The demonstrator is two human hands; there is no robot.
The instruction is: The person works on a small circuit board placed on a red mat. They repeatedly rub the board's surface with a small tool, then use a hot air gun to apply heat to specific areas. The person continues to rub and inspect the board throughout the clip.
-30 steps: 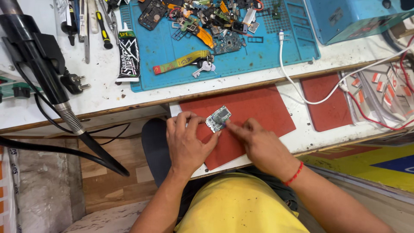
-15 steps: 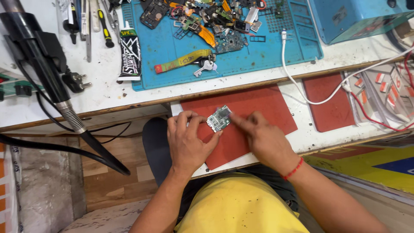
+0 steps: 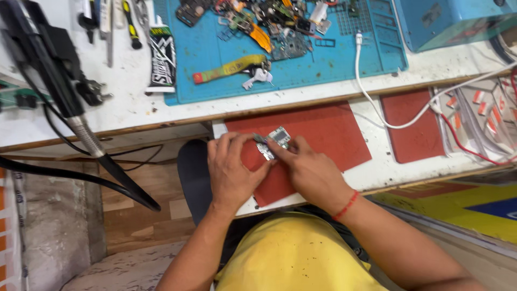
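Observation:
Both of my hands meet over a red mat [image 3: 328,134] on the near pull-out shelf. My left hand [image 3: 231,170] pinches a small silver and green circuit board [image 3: 273,142] from the left. From the right, the fingertips of my right hand [image 3: 309,172] grip the same board. The board sits just above the mat, partly hidden by my fingers. A red thread band circles my right wrist.
A blue work mat [image 3: 301,75] behind holds several loose phone parts and a yellow flex strip [image 3: 229,68]. A white cable [image 3: 377,108] runs across a second red mat [image 3: 412,126]. A black hose [image 3: 81,134], screwdrivers [image 3: 129,21] and a glue tube [image 3: 161,56] lie left.
The board has been turned and lowered toward the mat's left part, and my right hand has closed in on it from the right. Both hands shifted slightly left.

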